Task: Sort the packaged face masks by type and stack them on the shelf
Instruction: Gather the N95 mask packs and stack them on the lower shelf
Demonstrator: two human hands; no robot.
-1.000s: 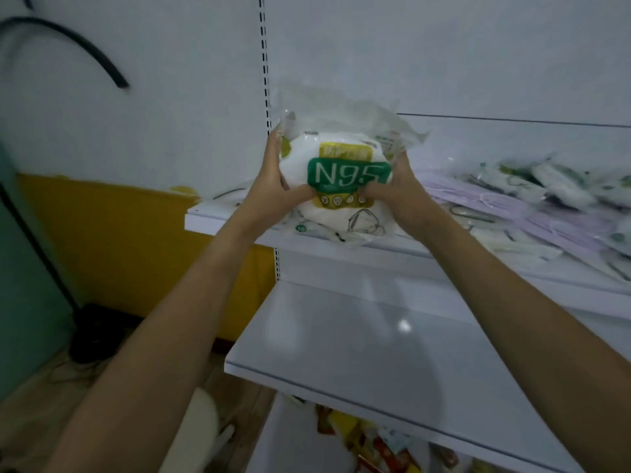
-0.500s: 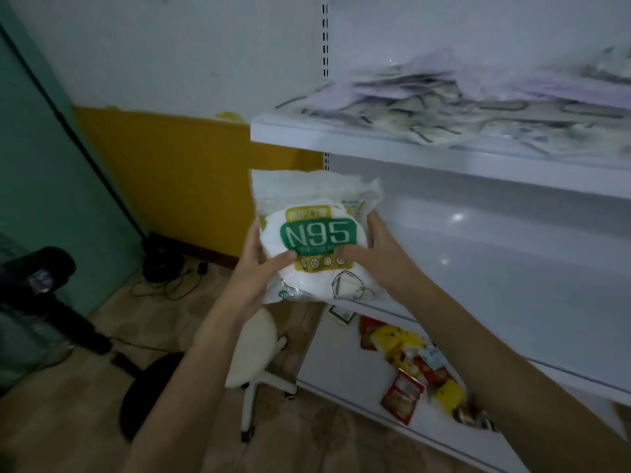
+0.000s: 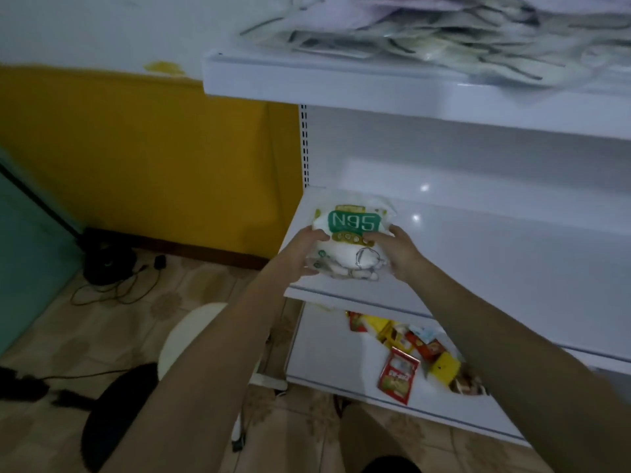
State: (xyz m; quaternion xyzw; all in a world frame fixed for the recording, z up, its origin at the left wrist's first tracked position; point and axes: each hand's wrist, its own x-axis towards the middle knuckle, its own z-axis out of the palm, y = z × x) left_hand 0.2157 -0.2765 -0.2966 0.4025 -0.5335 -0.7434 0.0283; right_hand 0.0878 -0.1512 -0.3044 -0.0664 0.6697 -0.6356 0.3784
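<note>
two hands, left (image 3: 302, 252) and right (image 3: 401, 249), grip one n95 pack (image 3: 353, 222) at one shelf (image 3: 478, 254).

- Top shelf (image 3: 341, 80): a loose heap of mask packs (image 3: 444, 42) (too blurred to sort by eye).
- Middle shelf (image 3: 495, 254): an N95 pack (image 3: 351, 244) at its front left corner; whether it rests on the board is unclear.
- Bottom shelf (image 3: 324, 363): scattered red and yellow snack packets (image 3: 399, 373).
- Floor (image 3: 85, 329): a white stool (image 3: 191, 332) and black cables (image 3: 129, 285).

A white N95 pack (image 3: 353, 249), green label up, is over the middle shelf's (image 3: 495, 257) left front corner. More mask packs (image 3: 444, 39) lie heaped on the top shelf (image 3: 375, 85).
</note>
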